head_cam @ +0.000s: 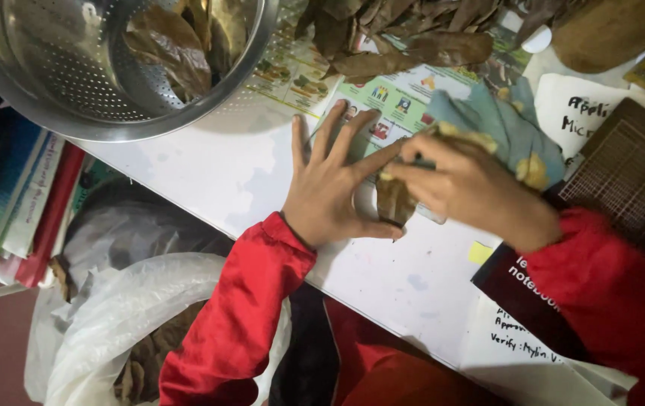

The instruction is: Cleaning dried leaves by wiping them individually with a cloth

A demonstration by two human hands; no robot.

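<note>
On the white tabletop (210,173), between the two hands, lies a dried brown leaf (395,201), partly over a printed picture sheet (383,98). I judge the leaf light, thin and brittle: it should crack if bent or pinched hard, so it is best held flat, pressed gently near the stem end or along the midrib.

Left hand (330,192): fingers spread wide and flat, palm down on the table and sheet, thumb tip touching the leaf's lower edge. It grips nothing; it only steadies.

Right hand (461,184): fingers curled together around a crumpled blue-grey cloth (503,124) with yellow patches, pressing it down on the upper part of the leaf.

Other items noted: a perforated steel colander (74,83) holding more leaves at upper left, a loose pile of dried leaves (405,37) at top, a dark notebook (518,289) under the right forearm, a white plastic bag (127,316) of leaves below the table edge.
</note>
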